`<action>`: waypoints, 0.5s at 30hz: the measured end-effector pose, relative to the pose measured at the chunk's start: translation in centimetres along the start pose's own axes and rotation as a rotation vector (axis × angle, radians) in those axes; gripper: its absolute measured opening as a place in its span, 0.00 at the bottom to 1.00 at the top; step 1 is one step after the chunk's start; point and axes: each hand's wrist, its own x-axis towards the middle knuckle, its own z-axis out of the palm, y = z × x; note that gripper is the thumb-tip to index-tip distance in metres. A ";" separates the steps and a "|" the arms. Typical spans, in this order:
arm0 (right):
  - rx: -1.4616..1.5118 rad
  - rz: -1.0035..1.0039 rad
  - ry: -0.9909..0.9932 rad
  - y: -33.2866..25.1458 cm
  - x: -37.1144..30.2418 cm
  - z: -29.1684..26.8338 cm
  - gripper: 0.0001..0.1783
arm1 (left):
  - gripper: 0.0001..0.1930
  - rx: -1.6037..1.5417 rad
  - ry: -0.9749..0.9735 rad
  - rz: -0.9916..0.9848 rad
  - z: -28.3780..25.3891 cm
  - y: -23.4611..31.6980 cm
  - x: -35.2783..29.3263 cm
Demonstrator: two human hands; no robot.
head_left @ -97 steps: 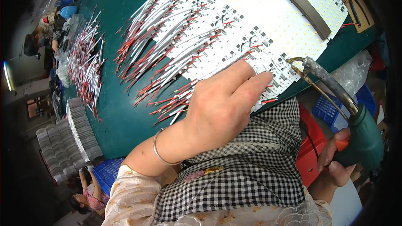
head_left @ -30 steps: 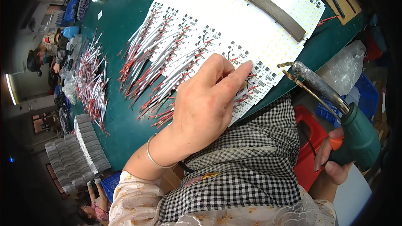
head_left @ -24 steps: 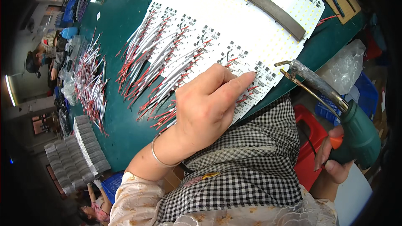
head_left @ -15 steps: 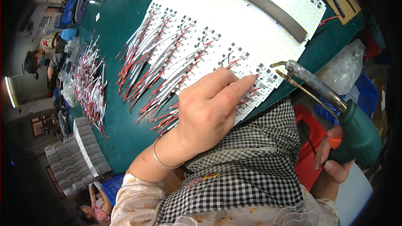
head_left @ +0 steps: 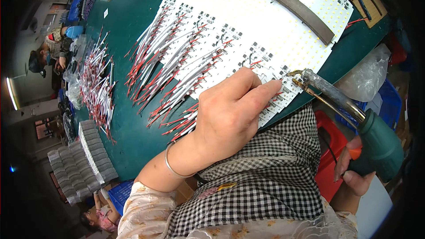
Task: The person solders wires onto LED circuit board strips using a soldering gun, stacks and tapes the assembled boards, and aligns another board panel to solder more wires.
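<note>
White LED circuit boards (head_left: 248, 22) lie overlapped across the green table, with rows of red and white wires (head_left: 177, 71) fanning from their near-left edge. Above the nearest boards, my left hand (head_left: 234, 110) is closed in a pinch on a thin wire, mostly hidden by the fingers. My right hand (head_left: 354, 172) grips the handle of a green soldering gun (head_left: 380, 141) with an orange trigger. The gun's forked metal tip (head_left: 295, 79) is at the board's solder pads, just right of my left fingertips. Whether it touches a pad I cannot tell.
A curved dark bar (head_left: 292, 6) lies across the boards. Loose wires (head_left: 95, 88) are heaped on the table's left, near stacked grey parts (head_left: 82, 161). At right are a cardboard piece (head_left: 369, 4), a plastic bag (head_left: 365, 73) and a red stool (head_left: 327, 146). Other people are at left.
My left hand has shifted slightly right in the picture, along with the boards. The soldering tip now sits lower and closer to the left fingertips, over the pads.
</note>
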 end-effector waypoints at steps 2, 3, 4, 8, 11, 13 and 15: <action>-0.049 -0.011 -0.005 0.2 0.0 -0.1 0.31 | 0.23 0.001 -0.001 0.000 0.0 0.0 0.0; -0.049 -0.010 -0.004 0.2 0.0 -0.1 0.31 | 0.23 0.003 -0.002 -0.001 0.0 0.0 0.0; -0.060 -0.008 0.007 0.1 0.0 0.0 0.31 | 0.23 0.002 -0.002 0.000 0.0 0.0 0.0; -0.074 -0.008 0.015 0.2 0.1 0.2 0.31 | 0.23 -0.002 0.010 0.005 0.2 0.1 0.0; -0.042 0.021 0.018 -0.2 -0.2 0.1 0.31 | 0.23 -0.003 0.007 0.005 0.1 0.1 0.1; -0.047 0.013 0.049 -0.1 -0.4 0.1 0.31 | 0.23 -0.004 -0.004 0.001 0.1 0.1 0.2; -0.052 0.006 0.080 0.1 -0.3 0.4 0.31 | 0.23 -0.016 -0.002 0.009 0.2 0.0 0.1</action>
